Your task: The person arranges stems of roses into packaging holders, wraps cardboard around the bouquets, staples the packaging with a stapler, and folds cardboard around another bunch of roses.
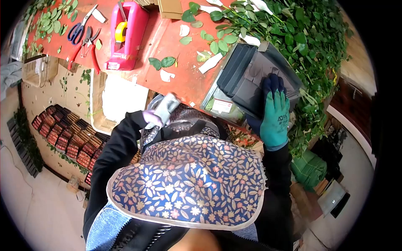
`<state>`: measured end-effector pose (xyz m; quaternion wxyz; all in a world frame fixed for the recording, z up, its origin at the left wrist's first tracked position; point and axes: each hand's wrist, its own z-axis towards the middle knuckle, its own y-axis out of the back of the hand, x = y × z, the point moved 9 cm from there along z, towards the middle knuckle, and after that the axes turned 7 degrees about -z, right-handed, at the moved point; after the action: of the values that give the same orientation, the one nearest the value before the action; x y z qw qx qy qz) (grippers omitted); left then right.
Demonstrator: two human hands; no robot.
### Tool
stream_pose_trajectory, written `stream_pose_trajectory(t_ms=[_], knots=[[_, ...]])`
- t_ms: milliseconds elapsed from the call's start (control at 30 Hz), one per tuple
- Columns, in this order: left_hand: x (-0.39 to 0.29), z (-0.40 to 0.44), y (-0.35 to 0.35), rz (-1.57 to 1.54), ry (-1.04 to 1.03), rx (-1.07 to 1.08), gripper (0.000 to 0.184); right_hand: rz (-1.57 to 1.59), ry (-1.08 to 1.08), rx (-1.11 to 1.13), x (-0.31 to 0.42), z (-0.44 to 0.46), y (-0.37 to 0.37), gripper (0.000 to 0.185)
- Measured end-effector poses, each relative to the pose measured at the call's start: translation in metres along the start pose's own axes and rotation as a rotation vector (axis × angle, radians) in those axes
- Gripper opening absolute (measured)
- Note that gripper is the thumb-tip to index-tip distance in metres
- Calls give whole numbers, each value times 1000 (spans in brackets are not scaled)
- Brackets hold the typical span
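Observation:
My left hand (153, 119), low at the table's front edge, is closed round a blurred grey-and-white oblong object (167, 108) whose kind I cannot make out. My right hand (276, 117) wears a green glove with its fingers stretched out. It lies against the dark plastic-covered stack (247, 71) at the table's right front. Beyond the fingertips is a dark blue hand-shaped patch, a shadow or another glove; I cannot tell which. A clear box with a white label (222, 106) sits under the stack's near side.
On the red table (146, 54) are a pink tape dispenser (129, 35), scissors (81, 27), red-handled pruning shears (88, 46) and loose leaves. Leafy stems (305, 50) heap along the right. A pale basket (100, 100) stands below the front edge; red-and-black bundles (69, 134) lie at left.

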<state>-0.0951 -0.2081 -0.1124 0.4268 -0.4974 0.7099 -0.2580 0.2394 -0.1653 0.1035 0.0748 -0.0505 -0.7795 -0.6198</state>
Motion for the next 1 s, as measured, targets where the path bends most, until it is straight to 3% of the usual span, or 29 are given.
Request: stream_pose_trajectory(t_ms=[33,100,167,200,333,400,433,467,533,600,667,733,1000], knots=[[-2,20,-24,-31,9,86,62,-4,2,-4,0,1,0,102],[65,28,24,334,472,-4,65,4,22,-20,1,2,1,98],[47,32,19,791,627,-93,49,-36,19,-21,1,1,-5,96],[32,33,14,958,651,-131,44,-73,11,-31,-2,1,-6,94],[30,27,35,908,560,-188,36,-39,31,-66,3,5,-2,85],[-3,18,19,1001,374,-231,35,-96,30,-96,1,4,-10,82],[9,14,49,1300,413,-244,40,-147,41,-105,0,3,-13,80],[-16,-4,32,1119,328,-174,34,-198,51,-115,0,1,-13,78],[12,-54,90,475,419,-378,34,-96,2,-97,4,15,-17,70],[2,-86,96,262,338,-480,34,-177,8,-52,9,23,-22,65],[-5,-102,99,175,275,-536,34,-160,-49,52,11,23,-30,65],[-3,-117,101,124,231,-591,34,-143,-17,-90,16,25,-24,68],[18,-152,118,0,152,-760,34,-146,-31,-99,20,22,-26,66]])
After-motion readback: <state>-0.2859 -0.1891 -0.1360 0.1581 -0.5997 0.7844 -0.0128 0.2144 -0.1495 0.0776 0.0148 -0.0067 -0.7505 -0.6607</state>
